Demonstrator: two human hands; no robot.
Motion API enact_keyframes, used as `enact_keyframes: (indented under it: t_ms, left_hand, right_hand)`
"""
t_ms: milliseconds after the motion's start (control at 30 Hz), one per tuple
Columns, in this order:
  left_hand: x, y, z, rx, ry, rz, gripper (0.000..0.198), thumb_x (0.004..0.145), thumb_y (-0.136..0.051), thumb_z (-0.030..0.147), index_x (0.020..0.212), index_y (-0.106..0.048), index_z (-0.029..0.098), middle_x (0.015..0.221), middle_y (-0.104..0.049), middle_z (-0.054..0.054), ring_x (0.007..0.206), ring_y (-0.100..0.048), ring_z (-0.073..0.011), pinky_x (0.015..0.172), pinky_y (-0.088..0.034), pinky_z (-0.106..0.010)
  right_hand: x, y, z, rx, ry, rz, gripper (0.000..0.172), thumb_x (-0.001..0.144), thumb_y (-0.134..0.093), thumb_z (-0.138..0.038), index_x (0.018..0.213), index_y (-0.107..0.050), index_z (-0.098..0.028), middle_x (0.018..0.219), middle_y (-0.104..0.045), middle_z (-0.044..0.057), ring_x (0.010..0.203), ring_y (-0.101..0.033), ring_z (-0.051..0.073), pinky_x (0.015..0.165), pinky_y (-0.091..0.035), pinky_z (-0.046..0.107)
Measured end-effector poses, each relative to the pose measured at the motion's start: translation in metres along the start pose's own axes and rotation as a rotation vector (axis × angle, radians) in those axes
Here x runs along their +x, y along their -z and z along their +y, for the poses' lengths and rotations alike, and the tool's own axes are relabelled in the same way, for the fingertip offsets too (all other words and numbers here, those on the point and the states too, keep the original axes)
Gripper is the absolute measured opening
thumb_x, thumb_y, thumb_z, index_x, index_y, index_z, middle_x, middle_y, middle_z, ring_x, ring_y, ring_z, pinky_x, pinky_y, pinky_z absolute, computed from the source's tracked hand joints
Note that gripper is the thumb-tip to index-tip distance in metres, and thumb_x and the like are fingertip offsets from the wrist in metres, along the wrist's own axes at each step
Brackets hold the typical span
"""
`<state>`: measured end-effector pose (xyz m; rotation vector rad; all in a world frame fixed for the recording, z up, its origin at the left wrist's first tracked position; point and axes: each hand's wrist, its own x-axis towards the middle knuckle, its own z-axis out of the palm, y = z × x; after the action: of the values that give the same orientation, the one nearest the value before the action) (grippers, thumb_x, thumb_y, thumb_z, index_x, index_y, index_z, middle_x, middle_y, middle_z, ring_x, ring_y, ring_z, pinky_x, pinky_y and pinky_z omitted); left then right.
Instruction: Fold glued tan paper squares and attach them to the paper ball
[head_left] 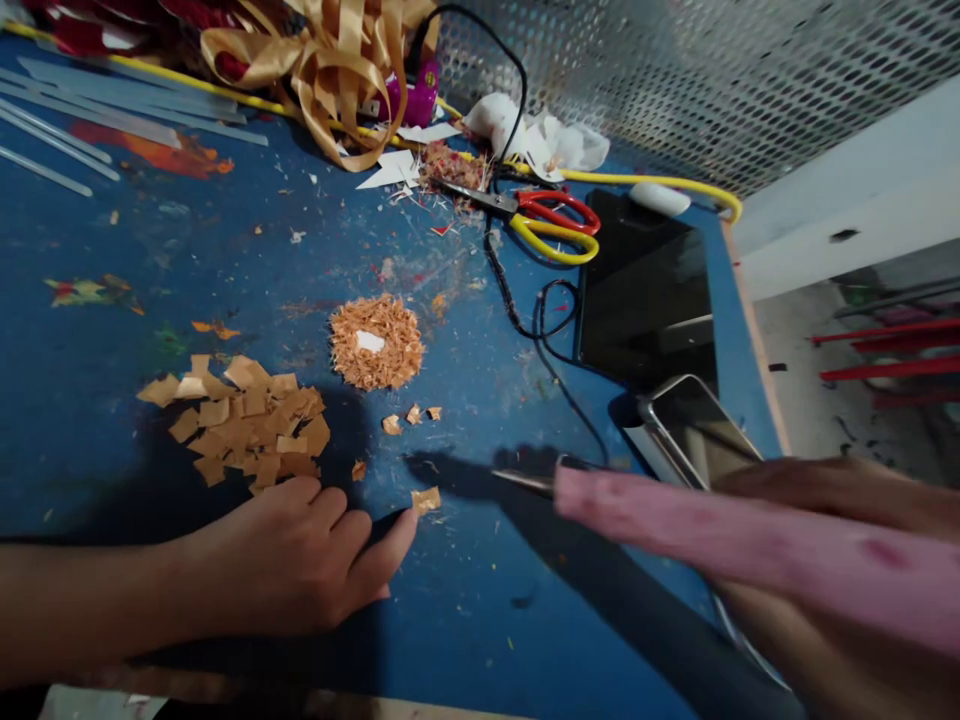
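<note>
My left hand (pixel 300 560) lies on the blue table (pixel 465 620), fingers stretched flat, with a fingertip touching a small gold ribbon square (pixel 425 499). My right hand (pixel 840 520) grips a pink glue gun (pixel 757 555); its metal nozzle (pixel 525 482) points left, just right of that square and above the table. A pile of cut gold squares (pixel 244 420) sits beyond my left hand. A round flower of gold pieces (pixel 376 343) with a white centre lies further back. Three loose bits (pixel 411 416) lie between them.
Red-and-yellow scissors (pixel 551 222), a black cable (pixel 517 300), a dark tablet (pixel 649 290) and a phone (pixel 697 425) lie at the right. Gold ribbon loops (pixel 337 60), glue sticks (pixel 90 110) and white scraps (pixel 540 135) line the back. A perforated metal wall stands behind.
</note>
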<state>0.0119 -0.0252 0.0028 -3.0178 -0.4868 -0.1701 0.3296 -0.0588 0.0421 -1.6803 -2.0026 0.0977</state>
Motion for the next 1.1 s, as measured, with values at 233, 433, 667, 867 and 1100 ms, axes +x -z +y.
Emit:
enact_keyframes:
  t_ms: [233,433,667,867,1100]
  left_hand:
    - [-0.001,-0.001,-0.006,0.0,-0.014,0.066,0.037,0.092,-0.051,0.038,0.119,-0.059,0.014,0.059,-0.05,0.005,0.048,-0.05,-0.0145,0.045,-0.032,-0.032]
    - [0.001,-0.001,-0.005,-0.036,0.027,0.012,0.044,0.094,-0.046,0.039,0.128,-0.051,0.013,0.06,-0.052,0.005,0.051,-0.053,-0.0154,0.048,-0.033,-0.033]
    - [0.002,-0.004,-0.005,-0.057,0.052,-0.011,0.047,0.096,-0.039,0.041,0.133,-0.046,0.014,0.063,-0.056,0.004,0.055,-0.055,-0.0162,0.052,-0.032,-0.034]
    - [0.004,-0.001,-0.003,-0.039,0.048,-0.06,0.054,0.096,-0.037,0.047,0.139,-0.04,0.015,0.062,-0.054,0.004,0.054,-0.053,-0.0159,0.053,-0.03,-0.034]
    - [0.009,0.003,-0.003,0.005,0.047,-0.113,0.059,0.094,-0.039,0.052,0.14,-0.04,0.017,0.06,-0.051,0.004,0.052,-0.049,-0.015,0.051,-0.028,-0.033]
  right_hand:
    - [-0.005,-0.059,0.007,-0.069,-0.069,0.282,0.03,0.076,-0.068,-0.042,0.059,-0.054,-0.021,0.044,-0.056,-0.002,0.035,-0.053,0.015,0.034,-0.041,0.026]
    - [-0.005,-0.059,0.005,0.033,-0.16,0.238,0.022,0.074,-0.069,-0.037,0.063,-0.058,-0.022,0.055,-0.065,-0.001,0.047,-0.062,0.019,0.044,-0.049,0.029]
    - [-0.004,-0.059,0.006,0.062,-0.077,0.206,0.018,0.077,-0.067,-0.037,0.068,-0.058,-0.023,0.06,-0.067,0.0,0.05,-0.064,0.018,0.044,-0.049,0.028]
    - [-0.004,-0.058,0.005,0.078,-0.141,0.162,0.016,0.077,-0.064,-0.039,0.073,-0.057,-0.025,0.062,-0.069,0.001,0.051,-0.065,0.019,0.045,-0.051,0.03]
    - [-0.002,-0.056,0.001,0.115,-0.129,0.16,0.018,0.077,-0.063,-0.04,0.07,-0.055,-0.025,0.058,-0.067,-0.001,0.046,-0.063,0.018,0.042,-0.049,0.029]
